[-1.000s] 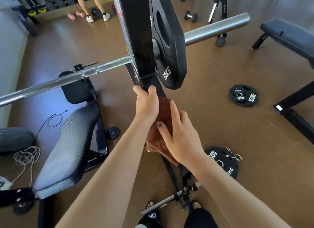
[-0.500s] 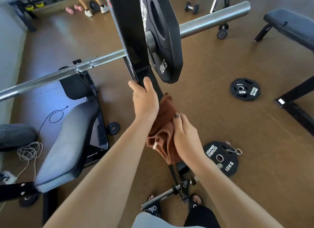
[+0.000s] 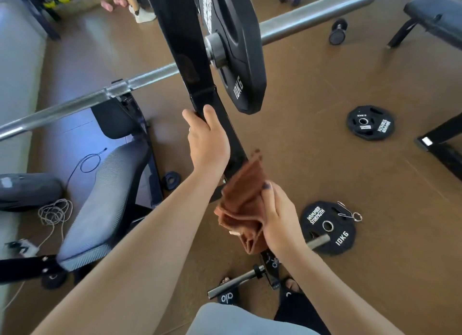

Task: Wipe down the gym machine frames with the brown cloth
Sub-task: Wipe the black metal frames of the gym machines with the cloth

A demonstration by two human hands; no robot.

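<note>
Cloth [image 3: 246, 204] slid lower; R fingers [image 3: 268, 192] gripping.

Brown cloth [image 3: 243, 209] on the black frame upright [image 3: 185, 47]; black plates [image 3: 327, 227] lettered white; silver barbell [image 3: 75, 102]; brown floor [image 3: 350, 84].

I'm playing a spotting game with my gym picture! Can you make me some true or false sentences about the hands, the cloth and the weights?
1. The right hand holds the brown cloth against the black frame post. True.
2. The left hand holds a dumbbell. False: its fingers curl round the frame post.
3. The weight plate on the barbell says 10KG. True.
4. The cloth is blue. False: it is brown.
5. Two weight plates lie on the floor. True: near plate, far plate.
</note>
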